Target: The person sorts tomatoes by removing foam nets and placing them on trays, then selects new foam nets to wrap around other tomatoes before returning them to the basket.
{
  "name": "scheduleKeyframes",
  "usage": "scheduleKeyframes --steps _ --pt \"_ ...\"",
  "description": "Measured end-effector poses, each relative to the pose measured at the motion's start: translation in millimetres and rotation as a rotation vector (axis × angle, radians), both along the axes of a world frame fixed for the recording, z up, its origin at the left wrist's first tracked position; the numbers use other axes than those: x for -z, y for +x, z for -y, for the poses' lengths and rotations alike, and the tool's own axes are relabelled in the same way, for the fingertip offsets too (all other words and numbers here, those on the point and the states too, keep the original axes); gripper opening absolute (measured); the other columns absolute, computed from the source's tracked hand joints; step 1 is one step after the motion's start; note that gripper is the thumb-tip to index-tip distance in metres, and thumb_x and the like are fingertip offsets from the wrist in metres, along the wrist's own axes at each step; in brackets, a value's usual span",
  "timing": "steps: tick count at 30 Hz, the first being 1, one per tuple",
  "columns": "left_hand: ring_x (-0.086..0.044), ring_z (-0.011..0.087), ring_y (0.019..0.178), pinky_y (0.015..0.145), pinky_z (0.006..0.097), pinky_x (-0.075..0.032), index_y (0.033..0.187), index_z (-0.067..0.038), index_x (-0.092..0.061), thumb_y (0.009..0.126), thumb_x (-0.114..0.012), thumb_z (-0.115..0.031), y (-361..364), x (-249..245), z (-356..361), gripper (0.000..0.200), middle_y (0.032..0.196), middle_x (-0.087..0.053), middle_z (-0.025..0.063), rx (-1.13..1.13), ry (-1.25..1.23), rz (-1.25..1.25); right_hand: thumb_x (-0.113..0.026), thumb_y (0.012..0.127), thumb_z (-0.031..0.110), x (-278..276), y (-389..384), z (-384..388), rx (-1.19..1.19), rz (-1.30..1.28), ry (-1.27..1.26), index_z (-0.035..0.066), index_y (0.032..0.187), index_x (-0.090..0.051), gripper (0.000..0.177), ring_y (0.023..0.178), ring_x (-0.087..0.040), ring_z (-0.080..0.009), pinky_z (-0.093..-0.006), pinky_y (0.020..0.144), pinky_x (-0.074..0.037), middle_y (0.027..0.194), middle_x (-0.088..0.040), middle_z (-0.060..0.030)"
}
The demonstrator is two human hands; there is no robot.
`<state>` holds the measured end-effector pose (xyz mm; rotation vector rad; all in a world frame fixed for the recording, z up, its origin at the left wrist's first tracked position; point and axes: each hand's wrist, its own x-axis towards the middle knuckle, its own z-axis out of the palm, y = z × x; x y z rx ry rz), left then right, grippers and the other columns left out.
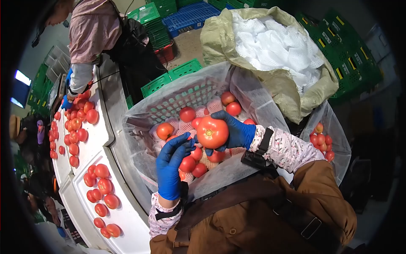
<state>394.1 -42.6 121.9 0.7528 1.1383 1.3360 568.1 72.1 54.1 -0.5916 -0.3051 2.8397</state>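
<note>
In my blue-gloved right hand (237, 132) is a large red-orange tomato (212, 132), its stem scar facing up, held above a lined crate. My left hand (171, 163), also gloved in blue, is just left of that tomato with its fingers stretched towards it; I see nothing held in it. Below both hands, the green crate (182, 101) with a translucent plastic liner (146, 120) contains several tomatoes (187, 114), some in pale pink foam nets (215, 106). My hands hide part of the contents.
White trays (131, 216) at left carry several tomatoes (105, 186). A co-worker's gloved hand (67, 103) touches tomatoes further up. A sack (215, 40) of white foam nets (275, 46) stands behind the crate. Another lined container (338, 144) with tomatoes is at right; green crates (347, 59) are stacked behind.
</note>
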Motion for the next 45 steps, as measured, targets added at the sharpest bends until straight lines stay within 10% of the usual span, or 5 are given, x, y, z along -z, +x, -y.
scheduleKeyframes --steps 10,25,33,37,45 --pt "-0.051 0.017 0.102 0.089 0.0292 -0.039 0.12 0.0 -0.046 0.073 -0.061 -0.002 14 10 4 0.049 0.11 -0.053 0.0088 0.113 0.287 -0.519 -0.052 0.076 0.043 -24 14 17 -0.019 -0.149 0.215 0.005 0.12 -0.041 0.059 0.093 -0.057 -0.027 -0.0374 0.069 -0.05 0.108 -0.055 -0.0162" --pt "-0.054 0.0169 0.092 0.084 0.0288 -0.041 0.112 0.005 -0.051 0.082 -0.047 -0.005 51 20 -24 0.032 0.102 -0.057 0.0101 0.34 -0.004 -0.364 -0.059 0.078 0.039 -10 337 100 1.915 0.908 0.136 0.007 0.118 -0.044 0.053 0.093 -0.052 -0.019 -0.0319 0.074 -0.046 0.103 -0.053 -0.0094" --pt "-0.056 0.0174 0.091 0.081 0.0277 -0.044 0.111 0.004 -0.051 0.085 -0.045 -0.007 85 5 -26 0.029 0.098 -0.059 0.0109 0.356 0.033 -0.461 -0.055 0.079 0.032 122 502 45 1.197 2.032 0.488 -0.003 0.124 -0.039 0.059 0.089 -0.057 -0.0213 -0.0309 0.075 -0.046 0.105 -0.057 -0.0151" --pt "-0.057 0.0167 0.088 0.08 0.0265 -0.044 0.107 0.005 -0.054 0.083 -0.047 -0.006 75 6 -21 0.027 0.095 -0.06 0.011 0.281 -0.005 -0.422 -0.051 0.085 0.014 -12 371 43 1.446 1.2 1.061 -0.001 0.114 -0.05 0.033 0.087 -0.056 -0.0133 -0.0259 0.072 -0.045 0.09 -0.061 -0.0112" --pt "-0.056 0.0156 0.091 0.084 0.0266 -0.042 0.109 0.006 -0.054 0.083 -0.05 -0.006 31 1 6 0.028 0.099 -0.059 0.0093 0.092 -0.013 -0.225 -0.055 0.077 0.006 -105 115 -1 0.246 0.824 1.798 0.004 0.098 -0.06 0.022 0.07 -0.059 -0.0207 -0.0273 0.063 -0.046 0.079 -0.062 -0.0109"
